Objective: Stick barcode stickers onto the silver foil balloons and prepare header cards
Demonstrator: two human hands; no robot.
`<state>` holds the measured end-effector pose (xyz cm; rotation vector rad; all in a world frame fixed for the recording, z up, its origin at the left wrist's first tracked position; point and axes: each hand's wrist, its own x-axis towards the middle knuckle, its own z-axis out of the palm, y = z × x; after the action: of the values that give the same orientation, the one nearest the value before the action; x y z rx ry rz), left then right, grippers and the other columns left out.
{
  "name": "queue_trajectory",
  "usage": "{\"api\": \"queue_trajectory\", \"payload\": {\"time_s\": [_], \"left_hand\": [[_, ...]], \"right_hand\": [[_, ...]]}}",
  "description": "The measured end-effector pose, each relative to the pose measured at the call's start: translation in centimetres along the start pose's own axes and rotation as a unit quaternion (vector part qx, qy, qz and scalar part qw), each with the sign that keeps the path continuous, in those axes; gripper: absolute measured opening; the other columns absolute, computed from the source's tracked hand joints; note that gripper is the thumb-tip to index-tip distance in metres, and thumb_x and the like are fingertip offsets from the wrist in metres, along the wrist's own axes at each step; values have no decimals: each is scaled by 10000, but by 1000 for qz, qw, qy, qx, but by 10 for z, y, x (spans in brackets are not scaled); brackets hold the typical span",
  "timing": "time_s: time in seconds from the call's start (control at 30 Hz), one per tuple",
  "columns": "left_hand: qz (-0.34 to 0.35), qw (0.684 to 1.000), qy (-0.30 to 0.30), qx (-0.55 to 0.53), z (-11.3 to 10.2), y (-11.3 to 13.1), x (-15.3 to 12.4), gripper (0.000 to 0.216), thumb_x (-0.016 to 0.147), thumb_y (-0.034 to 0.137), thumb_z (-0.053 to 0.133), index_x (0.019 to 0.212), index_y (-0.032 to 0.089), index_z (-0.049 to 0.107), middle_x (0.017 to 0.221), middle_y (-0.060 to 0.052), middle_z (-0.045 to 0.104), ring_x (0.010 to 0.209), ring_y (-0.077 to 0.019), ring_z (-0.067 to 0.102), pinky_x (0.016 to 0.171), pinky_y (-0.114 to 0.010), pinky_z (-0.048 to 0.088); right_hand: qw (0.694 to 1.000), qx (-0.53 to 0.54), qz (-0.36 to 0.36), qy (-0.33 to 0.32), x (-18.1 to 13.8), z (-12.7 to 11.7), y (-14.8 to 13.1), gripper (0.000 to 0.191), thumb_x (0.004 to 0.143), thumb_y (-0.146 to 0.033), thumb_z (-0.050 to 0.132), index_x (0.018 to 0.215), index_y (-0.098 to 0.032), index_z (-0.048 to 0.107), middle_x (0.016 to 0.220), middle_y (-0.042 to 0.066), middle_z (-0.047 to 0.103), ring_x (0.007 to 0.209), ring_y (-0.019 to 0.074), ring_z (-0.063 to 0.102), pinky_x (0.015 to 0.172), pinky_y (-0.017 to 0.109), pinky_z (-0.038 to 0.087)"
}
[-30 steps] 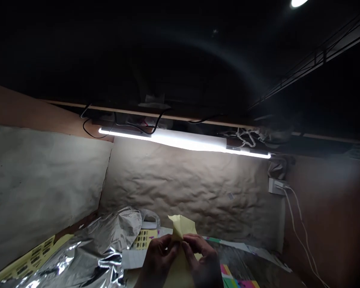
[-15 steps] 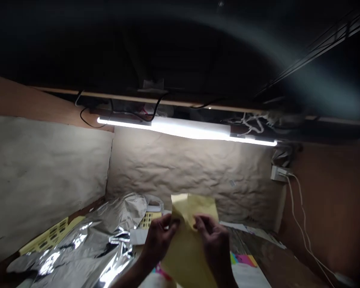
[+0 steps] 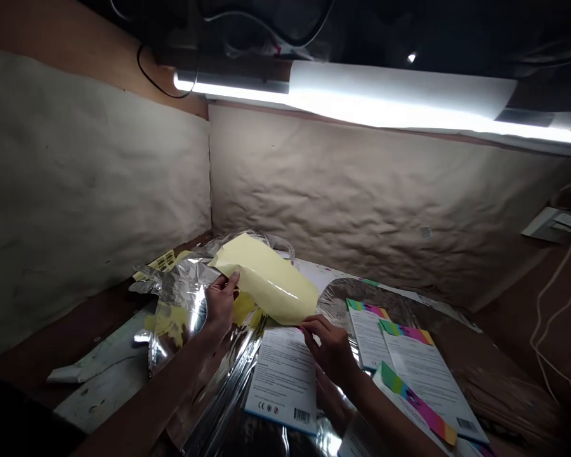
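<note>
A pale yellow sheet [image 3: 271, 279], glossy and curved, stretches between both hands above the table. My left hand [image 3: 221, 301] pinches its left part between thumb and fingers. At the sheet's lower right corner, my right hand [image 3: 330, 343] is closed in a pinch. Just below that corner lies a white printed packet [image 3: 285, 381] with a barcode and blue edge, on crinkled silver foil [image 3: 228, 387]. Part of the packet's top is hidden under the sheet.
More packets with rainbow-coloured flaps [image 3: 413, 362] lie at the right. A yellow sheet with dark printed blocks [image 3: 157, 265] rests by the left wall. Paper-covered walls [image 3: 337, 197] enclose the table, beneath a bright tube light [image 3: 385, 108]. White cables [image 3: 537, 324] hang at the right.
The view has tipped down and nearer to the table. The yellow sheet has turned from upright to slanting sideways, and my hands have moved apart along it.
</note>
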<state>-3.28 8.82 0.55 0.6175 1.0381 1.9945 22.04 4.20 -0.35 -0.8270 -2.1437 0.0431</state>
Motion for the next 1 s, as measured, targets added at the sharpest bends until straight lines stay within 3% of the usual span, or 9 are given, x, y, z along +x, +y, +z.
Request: {"api": "queue_trajectory", "payload": {"time_s": [0.23,0.33,0.43,0.77,1.0], "left_hand": [[97,991,95,7,-13,17,13,386,642,405,828,909,160,692,922,-30,691,730,-109,612,601,-185,479],[96,993,67,0,-12,23,9,424,662,323,819,1038,201,667,1044,-56,684,852,-149,642,632,-197,501],[57,997,51,-12,-12,22,5,425,659,282,817,1046,218,655,1091,-50,668,905,-160,641,676,-220,516],[64,997,25,-17,-12,21,8,328,661,270,810,940,215,648,970,-17,665,910,-183,641,745,-282,532],[62,998,16,-20,-16,21,10,339,678,260,803,984,229,661,1024,-23,665,927,-180,635,738,-266,534]], "right_hand": [[997,-66,-23,-44,-4,26,19,199,943,-141,486,941,-170,684,938,79,720,766,146,694,645,234,562],[995,-80,-16,-59,-5,33,23,207,945,-145,476,938,-167,682,938,84,720,757,151,691,644,243,566],[993,-96,-18,-65,-7,38,24,188,945,-146,492,955,-162,679,957,83,723,781,157,696,671,255,569],[991,-98,4,-93,-11,43,26,178,938,-172,527,953,-183,704,974,66,735,843,176,696,728,293,564],[983,-61,28,-171,-2,33,22,191,933,-237,543,994,-204,721,1017,71,732,905,208,683,803,350,564]]}}
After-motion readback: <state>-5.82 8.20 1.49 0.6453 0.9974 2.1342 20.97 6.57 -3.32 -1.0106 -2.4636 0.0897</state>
